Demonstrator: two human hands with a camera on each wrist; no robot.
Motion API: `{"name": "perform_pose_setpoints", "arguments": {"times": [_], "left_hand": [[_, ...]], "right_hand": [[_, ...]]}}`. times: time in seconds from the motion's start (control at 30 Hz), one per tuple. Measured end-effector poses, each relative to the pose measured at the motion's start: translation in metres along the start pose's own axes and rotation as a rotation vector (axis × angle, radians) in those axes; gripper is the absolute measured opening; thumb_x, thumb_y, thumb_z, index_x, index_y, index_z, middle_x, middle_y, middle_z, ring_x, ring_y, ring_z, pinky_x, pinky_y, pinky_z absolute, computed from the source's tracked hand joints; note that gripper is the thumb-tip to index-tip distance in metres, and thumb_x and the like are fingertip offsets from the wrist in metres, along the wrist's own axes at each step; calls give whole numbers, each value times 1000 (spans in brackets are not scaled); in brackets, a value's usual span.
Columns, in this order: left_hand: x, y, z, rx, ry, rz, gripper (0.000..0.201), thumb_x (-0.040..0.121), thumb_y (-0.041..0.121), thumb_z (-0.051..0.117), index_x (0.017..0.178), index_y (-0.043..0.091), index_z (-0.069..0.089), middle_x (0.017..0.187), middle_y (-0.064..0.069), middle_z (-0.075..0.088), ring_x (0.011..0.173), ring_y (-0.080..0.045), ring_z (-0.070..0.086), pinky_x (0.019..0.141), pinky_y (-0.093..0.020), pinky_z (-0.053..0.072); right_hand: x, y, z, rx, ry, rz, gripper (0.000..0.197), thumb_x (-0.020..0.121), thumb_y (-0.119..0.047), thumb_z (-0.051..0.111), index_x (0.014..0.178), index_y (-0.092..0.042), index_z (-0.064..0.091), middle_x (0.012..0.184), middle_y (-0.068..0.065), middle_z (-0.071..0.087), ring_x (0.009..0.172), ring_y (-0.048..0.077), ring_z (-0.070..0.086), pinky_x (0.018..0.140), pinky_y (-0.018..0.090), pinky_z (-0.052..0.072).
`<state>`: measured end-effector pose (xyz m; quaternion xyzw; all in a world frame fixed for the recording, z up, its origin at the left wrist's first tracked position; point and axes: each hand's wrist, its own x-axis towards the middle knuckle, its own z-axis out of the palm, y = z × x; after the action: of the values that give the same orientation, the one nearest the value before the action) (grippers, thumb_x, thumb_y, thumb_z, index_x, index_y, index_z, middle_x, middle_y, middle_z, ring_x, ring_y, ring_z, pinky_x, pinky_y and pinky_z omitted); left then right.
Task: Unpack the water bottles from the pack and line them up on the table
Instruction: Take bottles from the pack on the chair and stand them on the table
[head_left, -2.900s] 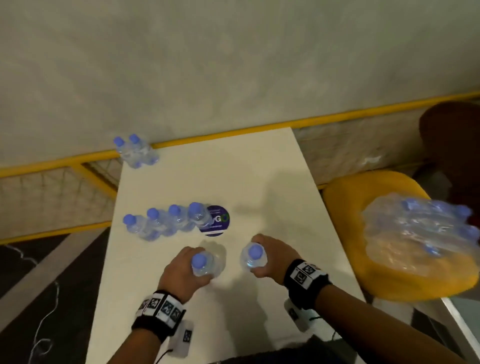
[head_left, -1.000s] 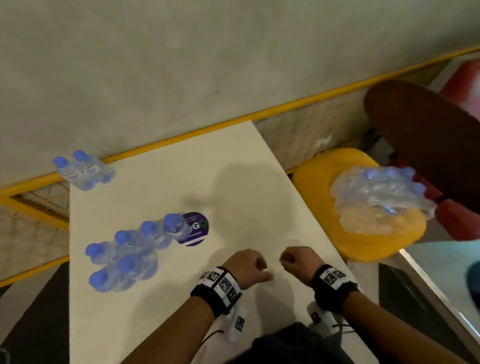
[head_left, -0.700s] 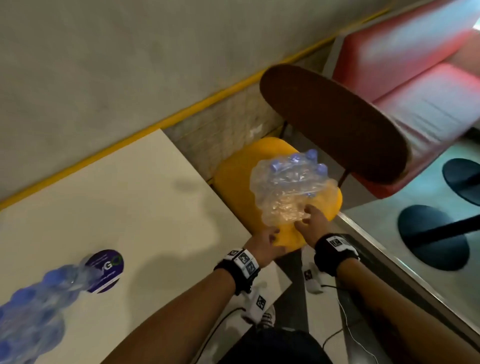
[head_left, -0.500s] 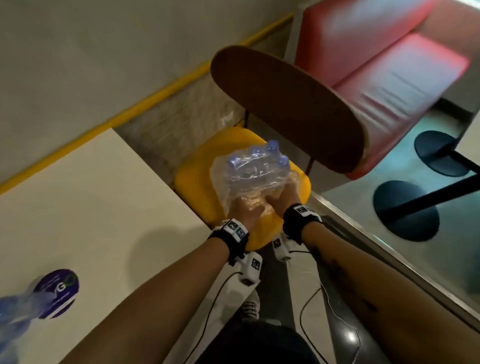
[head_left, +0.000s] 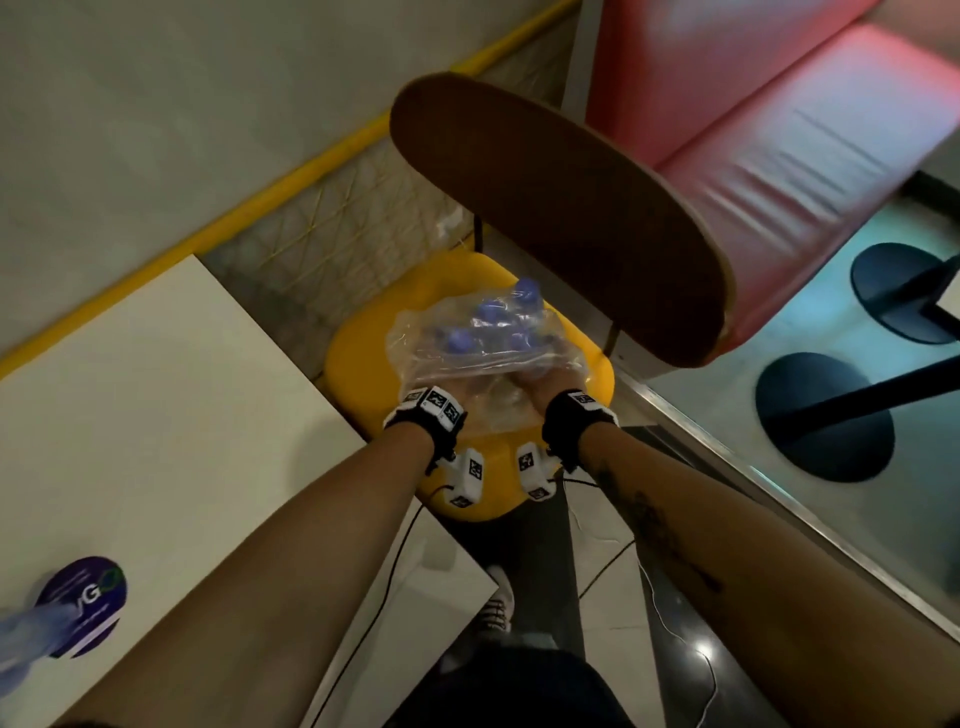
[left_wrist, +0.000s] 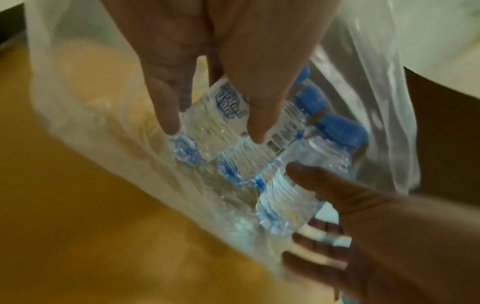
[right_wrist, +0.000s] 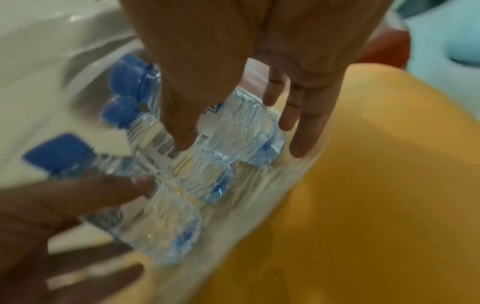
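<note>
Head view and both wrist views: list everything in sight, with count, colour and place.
clear plastic pack wrap: one, see-through, on the chair seat
clear water bottles with blue caps: three in a row in the wrist views, more caps behind, inside the wrap
rounded yellow chair seat: one, beside the table
brown oval chair back: one, behind the seat
white table: one, at left
round purple sticker: one, on the table
blurred bottles: count unclear, table's left edge
red padded bench: one, top right
black round table bases: two, on the floor at right
left hand: inside the wrap, thumb and fingers round an end bottle
right hand: likewise, at the other end
</note>
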<state>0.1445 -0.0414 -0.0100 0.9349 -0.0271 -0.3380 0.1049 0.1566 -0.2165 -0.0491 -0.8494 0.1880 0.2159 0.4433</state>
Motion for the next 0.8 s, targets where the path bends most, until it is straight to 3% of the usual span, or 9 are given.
{"name": "perform_pose_setpoints", "arguments": {"times": [0.1, 0.13, 0.2, 0.27, 0.4, 0.53, 0.63, 0.7, 0.8], "left_hand": [[-4, -5, 7, -135, 155, 53, 51, 104, 49, 48, 152, 41, 36, 148, 7, 46, 136, -26, 47, 116, -42, 39], [-5, -5, 7, -143, 151, 49, 48, 101, 56, 48, 147, 45, 41, 148, 7, 50, 133, -25, 50, 116, -42, 40], [-12, 2, 6, -165, 66, 64, 43, 103, 45, 51, 142, 27, 52, 140, 0, 57, 128, -28, 55, 111, -40, 42], [-25, 8, 5, -248, 61, 88, 38, 101, 36, 58, 135, 20, 57, 129, -1, 62, 120, -30, 59, 103, -40, 46], [-58, 3, 5, -370, 63, 147, 58, 72, 24, 84, 125, 26, 59, 115, 3, 66, 105, -23, 65, 85, -34, 53], [-105, -29, 13, -414, 90, 169, 35, 67, 33, 85, 87, 33, 56, 84, 10, 61, 74, -14, 61, 61, -23, 42], [-149, -83, 34, -505, 196, 113, 50, 57, 50, 86, 92, 34, 54, 92, 8, 60, 78, -18, 62, 65, -33, 52], [-188, -123, 45, -427, 265, 22, 57, 56, 53, 82, 101, 35, 53, 101, 9, 56, 84, -19, 60, 72, -36, 55], [-249, -188, 65, -357, 345, -135, 52, 56, 63, 72, 95, 35, 52, 94, 14, 55, 87, -18, 57, 76, -38, 54]], "right_hand": [[-8, -4, -8, -168, 16, -104, 53, 78, -50, 76, 122, -23, 62, 116, 0, 68, 99, 18, 63, 86, 37, 53], [-14, -6, -11, -227, -1, -125, 51, 78, -43, 78, 121, -21, 62, 117, 2, 67, 104, 22, 63, 92, 40, 53], [-27, -9, -20, -341, -41, -191, 56, 78, -28, 81, 128, -17, 58, 127, 5, 62, 117, 24, 59, 102, 40, 47], [-42, -10, -27, -389, -61, -250, 63, 76, -21, 83, 133, -18, 55, 132, 4, 60, 123, 25, 56, 105, 39, 44], [-69, 6, -30, -340, -73, -284, 69, 69, -29, 87, 130, -25, 55, 127, 0, 63, 116, 22, 60, 97, 39, 48], [-107, 17, -9, -335, -89, -371, 58, 65, -29, 88, 115, -24, 60, 110, 0, 66, 101, 22, 63, 85, 37, 51], [-140, 11, 25, -342, -154, -442, 55, 64, -31, 88, 112, -22, 62, 107, 2, 67, 96, 24, 63, 82, 43, 53], [-160, 3, 55, -362, -220, -503, 53, 62, -41, 86, 107, -26, 62, 103, -2, 65, 92, 22, 63, 77, 41, 54], [-192, -15, 112, -416, -328, -582, 56, 61, -52, 81, 108, -31, 59, 100, -10, 61, 87, 15, 60, 73, 34, 50]]}}
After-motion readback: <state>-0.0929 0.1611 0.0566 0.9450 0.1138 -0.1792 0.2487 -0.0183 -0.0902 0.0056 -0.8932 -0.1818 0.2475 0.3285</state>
